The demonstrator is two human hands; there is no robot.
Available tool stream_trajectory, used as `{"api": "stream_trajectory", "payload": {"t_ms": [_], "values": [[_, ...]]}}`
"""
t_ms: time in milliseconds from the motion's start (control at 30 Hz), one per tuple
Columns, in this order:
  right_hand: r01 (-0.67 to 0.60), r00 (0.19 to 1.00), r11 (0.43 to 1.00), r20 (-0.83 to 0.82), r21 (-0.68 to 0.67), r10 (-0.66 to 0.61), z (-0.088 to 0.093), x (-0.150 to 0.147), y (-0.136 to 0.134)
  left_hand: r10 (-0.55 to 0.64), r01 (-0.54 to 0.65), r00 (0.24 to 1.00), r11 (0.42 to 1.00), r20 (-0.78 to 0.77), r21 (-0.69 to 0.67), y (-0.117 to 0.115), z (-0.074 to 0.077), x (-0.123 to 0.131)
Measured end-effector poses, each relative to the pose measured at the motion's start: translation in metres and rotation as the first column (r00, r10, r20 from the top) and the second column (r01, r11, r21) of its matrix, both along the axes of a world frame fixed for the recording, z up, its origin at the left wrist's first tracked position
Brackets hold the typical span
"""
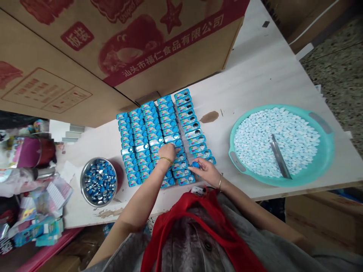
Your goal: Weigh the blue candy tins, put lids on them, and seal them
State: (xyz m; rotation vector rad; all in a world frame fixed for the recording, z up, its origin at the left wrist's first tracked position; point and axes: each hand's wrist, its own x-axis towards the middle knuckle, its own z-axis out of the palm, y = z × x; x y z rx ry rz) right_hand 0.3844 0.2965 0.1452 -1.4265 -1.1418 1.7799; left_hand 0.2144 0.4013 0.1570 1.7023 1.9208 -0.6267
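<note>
Watching from the side here, the right hand (207, 172) has its fingers pinched on a small blue cap (195, 164), which sits just left of that hand, right at the near end of the rows of blue tins (147, 132); the tins lie long-ways left to right; the left hand (167, 153) is curled down over the tins just far-left of the cap, can't tell if it's gripping anything.

Tabletop (227, 113) separates the blue tin rows (144, 139) from the teal basin (326, 151).
</note>
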Motion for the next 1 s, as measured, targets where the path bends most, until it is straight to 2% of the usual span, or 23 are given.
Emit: {"api": "stream_trajectory", "payload": {"t_ms": [100, 167, 233, 300, 367, 433, 467, 533, 633, 700, 833, 1000], "values": [[-0.046, 0.989, 0.996, 0.14, 0.073, 0.036, -0.005, -0.003, 0.001, 0.017, -0.021, 0.997, 0.998, 0.073, 0.055, -0.008, 0.002, -0.002], [-0.084, 0.97, 0.988, 0.238, 0.128, 0.051, -0.006, -0.005, 0.003, 0.071, -0.1, 0.96, 0.99, 0.271, 0.097, -0.021, 0.006, -0.001], [-0.135, 0.945, 0.974, 0.319, 0.18, 0.072, -0.004, -0.006, 0.005, 0.144, -0.195, 0.825, 0.98, 0.546, 0.036, -0.041, 0.009, 0.001], [-0.194, 0.924, 0.957, 0.368, 0.216, 0.105, -0.002, -0.009, 0.004, 0.234, -0.242, 0.635, 0.965, 0.736, -0.098, -0.063, 0.012, 0.004], [-0.252, 0.907, 0.942, 0.394, 0.222, 0.15, -0.002, -0.012, 0.001, 0.321, -0.296, 0.51, 0.937, 0.798, -0.187, -0.081, 0.013, 0.006], [-0.291, 0.896, 0.934, 0.4, 0.206, 0.191, -0.002, -0.015, -0.004, 0.369, -0.408, 0.478, 0.897, 0.797, -0.171, -0.09, 0.012, 0.005], [-0.295, 0.895, 0.935, 0.398, 0.194, 0.2, -0.002, -0.015, -0.006, 0.376, -0.459, 0.498, 0.879, 0.782, -0.13, -0.09, 0.011, 0.004], [-0.267, 0.904, 0.948, 0.387, 0.176, 0.183, -0.002, -0.014, -0.009, 0.356, -0.492, 0.612, 0.871, 0.707, -0.013, -0.083, 0.009, 0.0], [-0.207, 0.918, 0.964, 0.373, 0.166, 0.133, -0.002, -0.009, -0.012, 0.287, -0.377, 0.832, 0.921, 0.475, 0.102, -0.064, 0.008, -0.001], [-0.201, 0.916, 0.967, 0.379, 0.156, 0.129, -0.002, -0.005, -0.012, 0.224, -0.257, 0.928, 0.964, 0.299, 0.075, -0.051, 0.008, 0.002], [-0.233, 0.888, 0.965, 0.431, 0.12, 0.161, -0.001, -0.002, -0.01, 0.114, -0.106, 0.988, 0.991, 0.101, -0.077, -0.03, 0.007, 0.006], [-0.331, 0.843, 0.928, 0.495, 0.172, 0.209, -0.001, -0.007, -0.009, 0.101, -0.084, 0.993, 0.972, 0.068, -0.221, -0.014, 0.001, -0.003]]}}
